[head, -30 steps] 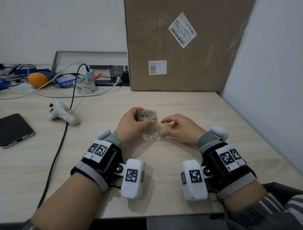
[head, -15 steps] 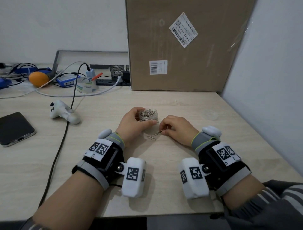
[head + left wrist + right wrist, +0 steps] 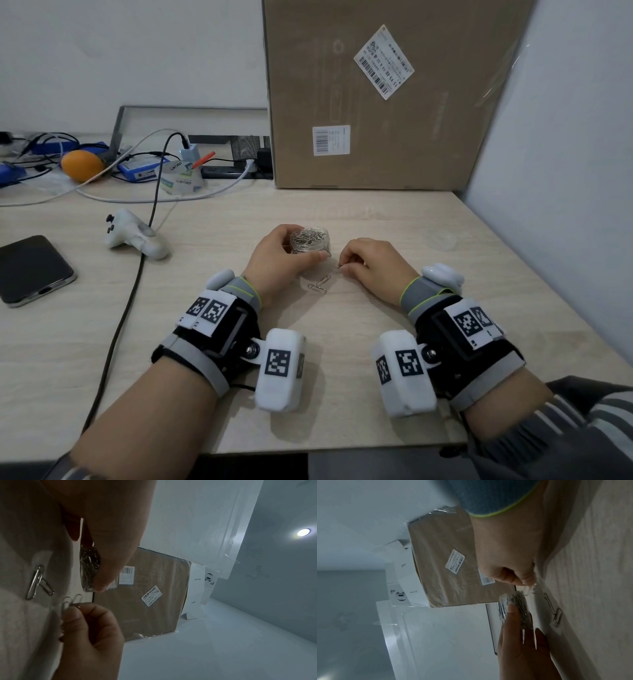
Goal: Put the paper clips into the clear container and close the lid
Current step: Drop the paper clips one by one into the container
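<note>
My left hand (image 3: 279,257) grips a small clear container (image 3: 310,240) standing on the desk, its top uncovered and a heap of silver paper clips inside. Just right of it, my right hand (image 3: 346,269) pinches a couple of paper clips (image 3: 70,600) between thumb and fingertips, slightly above the desk. Two more paper clips (image 3: 318,284) lie crossed on the desk in front of the container. In the right wrist view the container (image 3: 515,609) sits between both hands, with the loose clips (image 3: 553,612) beside it. A clear round lid (image 3: 442,238) lies on the desk further right.
A large cardboard box (image 3: 376,102) stands against the wall behind the hands. A white controller (image 3: 133,234) with a black cable, a phone (image 3: 30,267) and cluttered cables with an orange (image 3: 80,164) occupy the left. A grey wall (image 3: 565,171) borders the desk's right edge.
My right hand closed its outstretched fingers over the loose clips, pinched some and lifted them off the desk. Two clips stay on the desk. The left hand kept hold of the container.
</note>
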Motion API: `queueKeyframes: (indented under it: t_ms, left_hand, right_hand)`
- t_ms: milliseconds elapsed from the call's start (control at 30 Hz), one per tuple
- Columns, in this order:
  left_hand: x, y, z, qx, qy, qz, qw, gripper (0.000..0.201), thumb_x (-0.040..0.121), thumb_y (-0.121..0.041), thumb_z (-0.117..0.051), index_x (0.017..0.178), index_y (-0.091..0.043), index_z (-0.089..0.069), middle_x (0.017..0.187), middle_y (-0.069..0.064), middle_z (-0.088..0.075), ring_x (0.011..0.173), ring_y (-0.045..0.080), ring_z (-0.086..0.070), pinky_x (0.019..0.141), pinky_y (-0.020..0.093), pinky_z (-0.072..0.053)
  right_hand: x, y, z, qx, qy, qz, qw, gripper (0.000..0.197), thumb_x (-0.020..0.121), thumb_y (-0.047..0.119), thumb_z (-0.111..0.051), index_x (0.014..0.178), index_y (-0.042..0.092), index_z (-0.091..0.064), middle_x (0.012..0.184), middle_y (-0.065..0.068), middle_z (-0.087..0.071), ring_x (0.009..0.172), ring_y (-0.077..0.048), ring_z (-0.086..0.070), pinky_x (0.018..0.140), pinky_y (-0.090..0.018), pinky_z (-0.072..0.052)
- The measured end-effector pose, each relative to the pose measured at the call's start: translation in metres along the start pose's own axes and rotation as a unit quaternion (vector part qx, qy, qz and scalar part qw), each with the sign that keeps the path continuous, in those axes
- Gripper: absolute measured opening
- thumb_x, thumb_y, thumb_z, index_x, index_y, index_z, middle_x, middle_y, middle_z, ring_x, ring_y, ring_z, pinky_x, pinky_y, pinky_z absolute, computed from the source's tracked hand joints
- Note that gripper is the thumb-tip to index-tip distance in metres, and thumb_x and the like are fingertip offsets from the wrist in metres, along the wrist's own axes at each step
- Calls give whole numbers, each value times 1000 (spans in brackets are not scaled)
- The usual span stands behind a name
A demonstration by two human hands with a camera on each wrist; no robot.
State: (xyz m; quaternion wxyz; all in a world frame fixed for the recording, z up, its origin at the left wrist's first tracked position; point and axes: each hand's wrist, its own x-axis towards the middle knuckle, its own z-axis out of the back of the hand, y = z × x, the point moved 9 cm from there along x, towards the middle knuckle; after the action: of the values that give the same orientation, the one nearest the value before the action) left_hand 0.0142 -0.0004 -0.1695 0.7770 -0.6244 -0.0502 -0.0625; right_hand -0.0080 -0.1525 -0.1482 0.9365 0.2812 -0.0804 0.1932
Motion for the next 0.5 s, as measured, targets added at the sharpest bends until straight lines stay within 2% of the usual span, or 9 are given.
queueKeyframes:
  t_ms: [67,133,167,233,333,433,500]
  left_hand:
    - [0,0,0,13,-1,-1,1000,56,69,-21,-84,118,-14,-57,108,3,-67,100,16,-65,85,26,-53]
    - [0,0,-1,17,5,2,1000,58,66,-24,-86,116,-16,-58,108,2,-68,99,16,-65,88,30,-53]
    - [-1,0,-2,19,13,4,1000,58,65,-25,-86,115,-16,-59,107,2,-68,100,16,-65,89,31,-53]
    - [-3,-4,-8,36,41,-3,999,57,66,-23,-86,116,-16,-59,107,0,-68,100,14,-65,90,30,-52]
    - [-10,-12,-19,68,91,-27,993,53,69,-19,-84,116,-19,-59,108,-3,-68,100,9,-64,88,22,-50]
    - [-14,-17,-27,80,127,-37,988,53,70,-16,-84,117,-19,-59,107,-3,-68,98,6,-64,85,19,-52]
    - [-16,-18,-30,87,140,-40,985,55,70,-15,-84,118,-17,-58,107,-3,-68,98,6,-64,86,21,-53]
  right_hand:
    - [0,-1,13,30,-55,0,998,5,81,8,-66,84,4,-66,86,-8,-63,76,-14,-50,65,-12,-34]
    - [-1,-1,28,84,-120,-4,989,2,80,7,-67,80,7,-66,80,-2,-61,70,-7,-50,64,-7,-35]
    - [-3,0,35,116,-153,-6,981,4,79,7,-68,79,10,-65,77,2,-60,67,-1,-49,64,-7,-36]
    - [-6,2,45,164,-201,-2,966,9,79,8,-68,77,16,-64,75,8,-60,67,1,-51,64,-9,-37]
    - [-8,11,47,190,-210,16,959,13,78,7,-69,77,19,-63,74,11,-60,68,-1,-52,65,-13,-40]
    - [-8,19,42,187,-193,39,962,11,76,5,-70,76,15,-66,72,12,-59,67,4,-52,63,-9,-38]
    - [-8,22,39,185,-182,48,965,8,75,5,-71,75,12,-68,71,9,-60,67,5,-53,64,-8,-38]
